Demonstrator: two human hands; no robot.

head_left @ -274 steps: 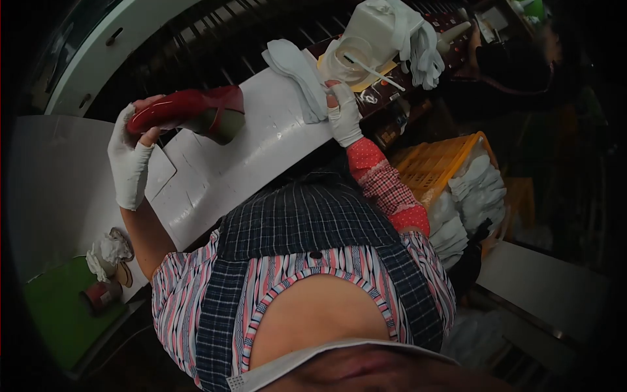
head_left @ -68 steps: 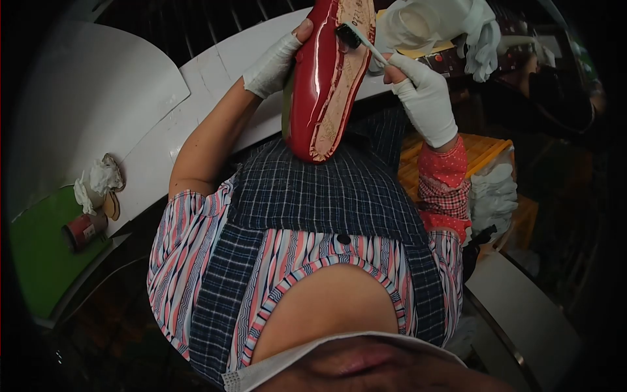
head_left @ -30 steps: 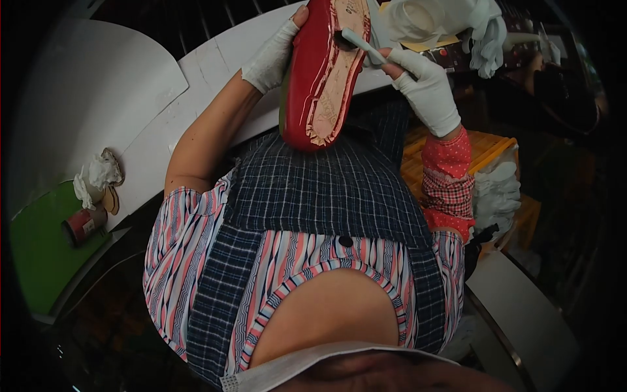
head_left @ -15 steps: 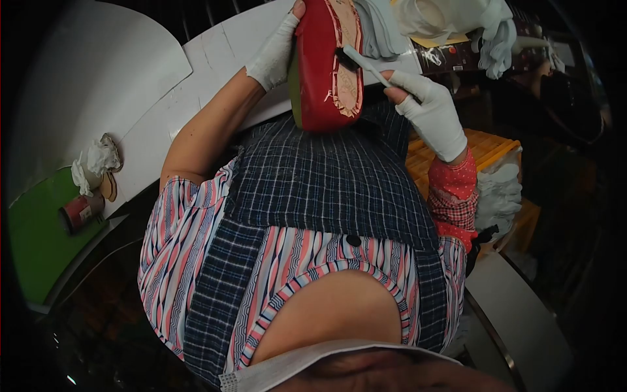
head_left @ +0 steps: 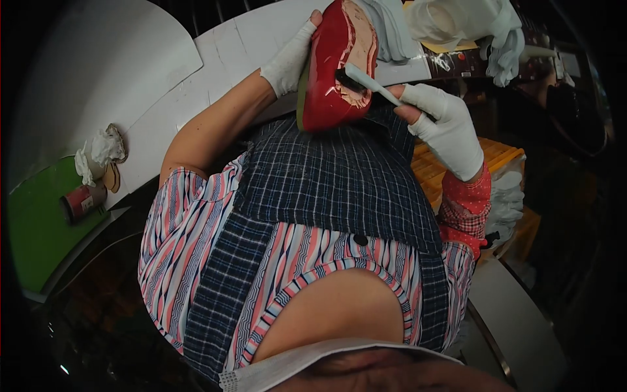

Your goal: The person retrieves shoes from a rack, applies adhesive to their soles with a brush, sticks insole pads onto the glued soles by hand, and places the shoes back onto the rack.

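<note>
My left hand (head_left: 290, 60), in a white fingerless glove, grips the far left side of a red shoe upper (head_left: 325, 78). Its pale underside with a gathered edge faces up and to the right, and a green part shows low on its left. Fingers behind the upper are mostly hidden. In my gloved right hand (head_left: 447, 124), thumb and fingers pinch the pale handle of a small brush (head_left: 375, 83). The brush's black bristles touch the underside near the end closest to me.
Grey-white insole-like pieces (head_left: 390, 32) are stacked beyond the upper. White bundled material (head_left: 450, 19) lies at the back right. An orange crate (head_left: 493, 153) stands right of my apron. At left, a red can (head_left: 83, 202) and crumpled white paper (head_left: 104, 147) sit by a green surface (head_left: 39, 228).
The brush has moved down along the underside toward the near end. The upper has tilted, its near end swinging slightly right, and both hands sit a little farther right in view.
</note>
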